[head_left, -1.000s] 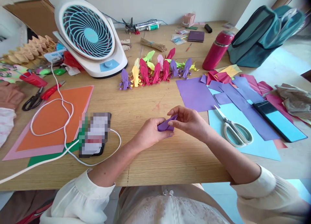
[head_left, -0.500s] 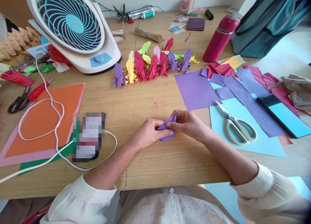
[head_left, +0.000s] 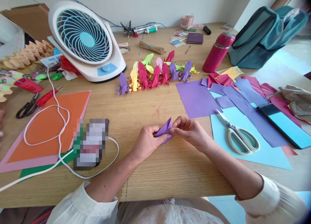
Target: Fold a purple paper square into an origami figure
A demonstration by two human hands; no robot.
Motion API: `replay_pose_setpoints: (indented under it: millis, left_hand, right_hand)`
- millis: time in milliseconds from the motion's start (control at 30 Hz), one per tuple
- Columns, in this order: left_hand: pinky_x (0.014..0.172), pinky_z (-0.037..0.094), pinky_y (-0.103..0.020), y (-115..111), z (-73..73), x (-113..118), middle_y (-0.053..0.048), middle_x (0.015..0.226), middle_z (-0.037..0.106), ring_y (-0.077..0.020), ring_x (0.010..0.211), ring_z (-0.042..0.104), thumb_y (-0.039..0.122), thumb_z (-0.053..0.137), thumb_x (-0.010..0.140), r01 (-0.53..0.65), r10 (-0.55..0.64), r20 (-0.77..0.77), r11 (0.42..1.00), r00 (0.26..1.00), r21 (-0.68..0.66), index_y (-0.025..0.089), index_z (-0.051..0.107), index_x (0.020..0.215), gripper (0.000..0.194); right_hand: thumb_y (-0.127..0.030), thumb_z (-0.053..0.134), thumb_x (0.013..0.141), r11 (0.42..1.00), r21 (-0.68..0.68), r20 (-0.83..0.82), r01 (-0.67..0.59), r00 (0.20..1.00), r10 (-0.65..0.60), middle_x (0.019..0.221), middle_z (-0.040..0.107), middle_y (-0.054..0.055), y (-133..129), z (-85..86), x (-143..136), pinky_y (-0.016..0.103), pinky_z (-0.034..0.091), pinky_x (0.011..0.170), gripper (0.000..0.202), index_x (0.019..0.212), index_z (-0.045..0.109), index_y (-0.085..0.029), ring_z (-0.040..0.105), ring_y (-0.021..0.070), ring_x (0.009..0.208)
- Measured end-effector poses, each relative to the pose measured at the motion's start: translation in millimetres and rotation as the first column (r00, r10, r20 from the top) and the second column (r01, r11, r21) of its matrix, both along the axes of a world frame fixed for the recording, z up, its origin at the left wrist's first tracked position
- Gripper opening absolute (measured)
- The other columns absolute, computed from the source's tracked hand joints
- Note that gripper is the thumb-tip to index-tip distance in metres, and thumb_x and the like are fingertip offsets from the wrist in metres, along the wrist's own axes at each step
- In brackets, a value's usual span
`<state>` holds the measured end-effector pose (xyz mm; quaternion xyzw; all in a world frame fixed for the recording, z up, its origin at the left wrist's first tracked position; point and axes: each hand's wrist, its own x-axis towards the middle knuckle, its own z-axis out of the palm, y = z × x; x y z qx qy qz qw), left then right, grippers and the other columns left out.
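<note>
A small folded purple paper is held just above the wooden table, its pointed tip upward. My left hand pinches its left and lower side between thumb and fingers. On the right side, my right hand grips the paper's edge between thumb and forefinger. Beyond my hands stand folded paper figures in purple, yellow, red and green. To the right, white-handled scissors rest on a light blue sheet, near a flat purple sheet.
A white fan stands at the back left. Orange paper, a white cable and a phone with a blurred screen lie left. A red bottle, a teal bag and another phone are right.
The view has tilted up a little, so the table items appear lower. The paper's upper flap now stands up more, and my right fingers have shifted off its tip to the right edge.
</note>
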<state>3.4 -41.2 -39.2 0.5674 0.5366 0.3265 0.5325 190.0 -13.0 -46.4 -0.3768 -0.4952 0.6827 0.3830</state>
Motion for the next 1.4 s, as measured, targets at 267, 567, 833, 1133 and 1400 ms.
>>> replay_pose_setpoints:
  millis: [267,567,833,1133,1400]
  left_hand:
    - [0.057,0.028,-0.022,3,-0.9,-5,0.004,0.064,0.040,-0.0090,0.062,0.035,0.045,0.077,0.075,0.084,-0.083,0.086,0.996,0.993,-0.009,0.014,0.062,0.067,0.035]
    - [0.058,0.032,-0.022,1,-4.0,-4,0.003,0.065,0.042,-0.0103,0.064,0.040,0.044,0.076,0.078,0.059,-0.060,0.004,0.995,0.998,0.085,0.014,0.061,0.063,0.037]
    - [0.062,0.037,-0.023,0,-7.1,-4,0.002,0.066,0.045,-0.0117,0.066,0.045,0.047,0.075,0.078,0.064,-0.064,-0.003,0.995,0.998,0.082,0.014,0.062,0.065,0.037]
    - [0.061,0.036,-0.023,0,-7.4,-4,0.002,0.067,0.048,-0.0117,0.066,0.045,0.043,0.074,0.080,0.093,-0.090,-0.030,0.989,0.996,0.118,0.013,0.066,0.070,0.032]
    - [0.060,0.033,-0.023,-1,-7.1,-3,0.003,0.065,0.043,-0.0110,0.064,0.042,0.042,0.073,0.080,0.078,-0.067,-0.075,0.987,0.995,0.142,0.014,0.062,0.065,0.033]
  right_hand:
    - [-0.041,0.089,0.067,0.995,-0.036,-0.072,-0.094,0.993,0.091,0.072,0.066,-0.001,-1,3.7,0,0.029,0.049,0.068,0.034,0.072,0.063,-0.020,0.060,0.0133,0.069]
    - [-0.041,0.086,0.073,0.999,0.011,-0.075,-0.045,0.996,0.046,0.073,0.067,0.000,-4,1.4,-3,0.029,0.050,0.067,0.031,0.073,0.063,-0.020,0.060,0.0132,0.069]
    - [-0.044,0.085,0.072,1.000,0.006,-0.087,0.001,0.996,0.000,0.069,0.065,-0.001,-6,1.4,-6,0.029,0.050,0.064,0.033,0.069,0.062,-0.021,0.059,0.0133,0.065]
    - [-0.041,0.088,0.068,0.996,-0.079,-0.106,0.050,0.993,-0.059,0.078,0.071,0.001,-8,4.2,-9,0.028,0.051,0.067,0.030,0.073,0.067,-0.021,0.062,0.0134,0.070]
    - [-0.042,0.090,0.065,0.987,-0.112,-0.089,0.118,0.988,-0.128,0.074,0.069,0.000,-8,6.3,-11,0.028,0.049,0.068,0.032,0.070,0.066,-0.020,0.060,0.0130,0.069]
